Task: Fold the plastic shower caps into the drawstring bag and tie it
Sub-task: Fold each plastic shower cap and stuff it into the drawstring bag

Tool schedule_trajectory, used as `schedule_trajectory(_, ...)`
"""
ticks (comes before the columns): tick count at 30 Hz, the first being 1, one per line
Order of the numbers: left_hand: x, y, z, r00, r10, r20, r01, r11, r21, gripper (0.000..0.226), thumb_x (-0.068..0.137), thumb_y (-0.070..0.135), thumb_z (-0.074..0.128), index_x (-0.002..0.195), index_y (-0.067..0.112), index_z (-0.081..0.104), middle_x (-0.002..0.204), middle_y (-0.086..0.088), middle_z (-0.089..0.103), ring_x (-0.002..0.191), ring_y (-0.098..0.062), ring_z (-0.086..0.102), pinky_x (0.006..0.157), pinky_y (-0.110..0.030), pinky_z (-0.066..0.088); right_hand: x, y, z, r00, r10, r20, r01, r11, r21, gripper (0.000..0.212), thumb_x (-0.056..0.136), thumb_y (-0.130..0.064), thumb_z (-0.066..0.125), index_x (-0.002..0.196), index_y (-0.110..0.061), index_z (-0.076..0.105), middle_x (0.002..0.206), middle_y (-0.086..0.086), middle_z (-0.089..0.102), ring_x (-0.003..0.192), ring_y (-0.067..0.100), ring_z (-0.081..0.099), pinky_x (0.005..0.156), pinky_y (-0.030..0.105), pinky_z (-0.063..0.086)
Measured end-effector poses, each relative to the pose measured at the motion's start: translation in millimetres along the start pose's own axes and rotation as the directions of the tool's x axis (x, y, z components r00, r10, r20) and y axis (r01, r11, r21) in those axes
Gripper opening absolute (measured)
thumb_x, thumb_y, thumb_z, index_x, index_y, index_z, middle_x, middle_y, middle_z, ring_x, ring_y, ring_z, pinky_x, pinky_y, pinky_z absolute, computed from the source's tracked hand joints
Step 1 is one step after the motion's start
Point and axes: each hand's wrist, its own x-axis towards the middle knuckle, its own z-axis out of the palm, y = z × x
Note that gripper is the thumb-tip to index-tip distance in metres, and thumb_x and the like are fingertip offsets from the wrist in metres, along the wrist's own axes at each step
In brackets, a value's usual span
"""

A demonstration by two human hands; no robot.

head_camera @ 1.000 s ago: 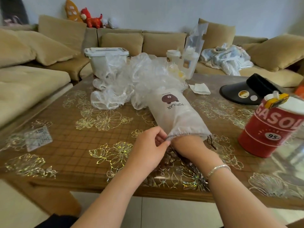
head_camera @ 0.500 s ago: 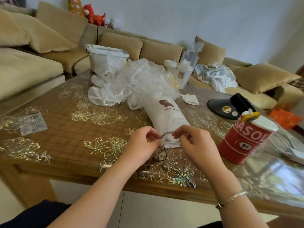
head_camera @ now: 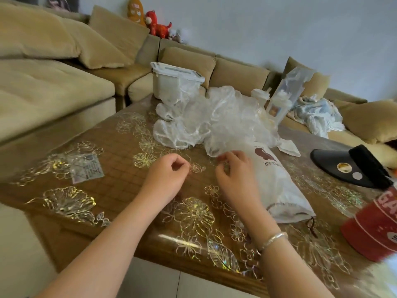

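The white drawstring bag [head_camera: 277, 181] lies on its side on the table [head_camera: 120, 186], printed with a brown bear-like figure and letters that read upside down as "PULAR", the start cut off by the right hand [head_camera: 235, 179]. Its gathered mouth faces the near table edge, with a dark cord end trailing just beside it. The red can [head_camera: 373, 229] at the right edge shows white letters "GA" before the frame cuts them. A black visor [head_camera: 352, 171] beyond it carries two round stickers, too small to read.

The heap of clear plastic shower caps [head_camera: 214, 121] sits just behind the bag's far end, spilling against it. The right hand hovers beside the bag's left flank, fingers curled, fingertips at the near fringe of the plastic; it seems to pinch a thin edge of it, though motion blur leaves that unsure. The left hand [head_camera: 169, 175] is well clear of the bag, above bare table, thumb and forefinger drawn together and the other fingers curled; whether anything is between them cannot be told
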Motion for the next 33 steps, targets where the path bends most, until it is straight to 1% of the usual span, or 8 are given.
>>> schedule_trajectory(4, 18.2, -14.2, -26.0, 0.998, -0.037, -0.046, 0.035, 0.999, -0.037, 0.015, 0.095, 0.016, 0.056, 0.087, 0.019, 0.069, 0.087, 0.007, 0.071, 0.085, -0.013, 0.068, 0.077, -0.028, 0.053, 32.2, -11.2, 32.4, 0.988, 0.077, 0.134, -0.077, 0.997, -0.007, 0.034, 0.096, -0.025, 0.05, 0.128, -0.022, 0.061, 0.151, 0.008, 0.034, 0.141, 0.029, 0.025, 0.115, 0.043, 0.025)
schedule_trajectory(10, 32.5, -24.1, -51.7, 0.987, -0.102, -0.122, 0.086, 0.988, -0.129, 0.015, 0.095, 0.014, 0.055, 0.088, 0.018, 0.068, 0.085, 0.006, 0.071, 0.082, -0.014, 0.068, 0.075, -0.029, 0.056, 71.9, -36.1, 81.1, 0.954, 0.022, 0.299, 0.02, 0.99, -0.137, 0.042, 0.101, -0.037, 0.044, 0.14, -0.026, 0.053, 0.164, 0.009, 0.009, 0.151, 0.031, 0.002, 0.12, 0.049, 0.005)
schedule_trajectory(14, 31.5, -21.6, -58.8, 0.985, -0.121, -0.126, 0.1, 0.981, -0.166, 0.015, 0.096, 0.015, 0.055, 0.088, 0.019, 0.068, 0.086, 0.001, 0.072, 0.084, -0.02, 0.07, 0.077, -0.036, 0.058, 83.5, -35.6, 92.6, 0.91, 0.105, 0.402, 0.025, 0.952, -0.305, 0.047, 0.104, -0.039, 0.033, 0.141, -0.014, 0.049, 0.161, 0.013, 0.02, 0.151, 0.032, 0.005, 0.12, 0.053, 0.005)
schedule_trajectory(17, 29.9, -18.0, -61.4, 0.981, -0.126, -0.15, 0.1, 0.98, -0.174, 0.014, 0.096, 0.015, 0.055, 0.091, 0.019, 0.067, 0.09, 0.002, 0.07, 0.085, -0.019, 0.069, 0.075, -0.037, 0.058, 75.8, -38.1, 78.0, 0.971, 0.019, 0.237, 0.024, 0.984, -0.176, 0.04, 0.104, -0.028, 0.038, 0.133, -0.008, 0.056, 0.148, 0.013, 0.043, 0.14, 0.032, 0.033, 0.116, 0.048, 0.024)
schedule_trajectory(20, 27.6, -13.4, -58.2, 0.982, -0.105, -0.154, 0.086, 0.988, -0.129, 0.01, 0.096, 0.021, 0.057, 0.102, 0.022, 0.065, 0.098, 0.01, 0.064, 0.084, -0.003, 0.06, 0.061, -0.02, 0.045, 59.1, -40.3, 48.0, 0.996, -0.087, 0.018, 0.086, 0.996, 0.038, 0.028, 0.099, -0.017, 0.046, 0.117, -0.011, 0.068, 0.121, 0.003, 0.059, 0.11, 0.026, 0.057, 0.092, 0.036, 0.044)
schedule_trajectory(25, 15.8, 3.1, -42.0, 0.995, -0.088, -0.056, 0.072, 0.968, -0.241, 0.043, 0.092, 0.05, 0.059, 0.129, 0.029, 0.05, 0.124, 0.014, 0.053, 0.105, -0.002, 0.052, 0.071, -0.013, 0.037, 23.2, -45.0, -3.0, 0.992, -0.094, -0.089, 0.11, 0.975, 0.195, 0.017, 0.091, -0.012, 0.06, 0.089, -0.027, 0.067, 0.097, -0.015, 0.062, 0.094, 0.004, 0.054, 0.074, 0.0, 0.033)
schedule_trajectory(28, 5.9, 14.9, -32.2, 0.982, -0.184, 0.048, 0.187, 0.88, -0.437, 0.061, 0.083, 0.067, 0.055, 0.132, 0.033, 0.047, 0.123, 0.013, 0.056, 0.108, -0.011, 0.061, 0.092, -0.037, 0.053, 7.0, -40.0, -20.8, 0.988, -0.073, -0.137, 0.109, 0.955, 0.276, 0.022, 0.089, -0.01, 0.065, 0.082, -0.031, 0.063, 0.092, -0.013, 0.067, 0.089, -0.001, 0.058, 0.075, -0.001, 0.034)
schedule_trajectory(33, -6.9, 19.8, -9.3, 0.948, -0.239, 0.212, 0.316, 0.794, -0.52, 0.061, 0.077, 0.033, 0.08, 0.13, 0.025, 0.049, 0.114, 0.0, 0.067, 0.095, -0.02, 0.071, 0.079, -0.037, 0.061, -17.2, -29.5, -21.0, 0.988, -0.015, -0.157, 0.084, 0.893, 0.442, 0.025, 0.088, -0.001, 0.063, 0.092, -0.026, 0.061, 0.088, -0.015, 0.064, 0.083, -0.003, 0.058, 0.072, 0.008, 0.041)
